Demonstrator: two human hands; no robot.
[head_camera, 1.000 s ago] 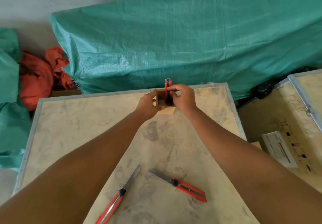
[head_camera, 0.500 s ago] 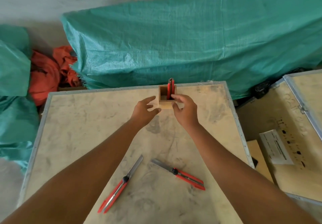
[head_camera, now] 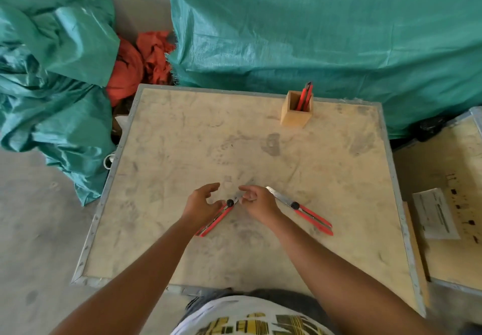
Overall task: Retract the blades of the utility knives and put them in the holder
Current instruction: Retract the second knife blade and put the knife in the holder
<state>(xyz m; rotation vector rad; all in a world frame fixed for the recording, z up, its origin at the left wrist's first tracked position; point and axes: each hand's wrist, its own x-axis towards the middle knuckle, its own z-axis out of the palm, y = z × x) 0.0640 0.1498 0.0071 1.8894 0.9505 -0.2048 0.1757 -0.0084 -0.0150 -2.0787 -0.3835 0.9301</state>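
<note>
A small wooden holder (head_camera: 296, 115) stands near the far edge of the board, with red utility knives (head_camera: 305, 96) upright in it. Two more red knives lie near the middle. The left knife (head_camera: 217, 218) has its blade out, pointing up and right. My left hand (head_camera: 202, 205) hovers over its handle with fingers apart. My right hand (head_camera: 257, 201) has its fingertips at that knife's blade tip; whether it grips the blade is unclear. The right knife (head_camera: 303, 210) lies beside my right hand, blade extended toward the upper left.
The work surface is a pale plywood board (head_camera: 182, 152) with a metal rim. Green tarpaulin (head_camera: 326, 34) covers bulky things behind it and at the left (head_camera: 52, 73). A second crate (head_camera: 443, 178) with a paper label (head_camera: 435, 213) stands at the right.
Both hands have left the holder and come back toward me, down to the left knife. The camera view has pulled back and shifted.
</note>
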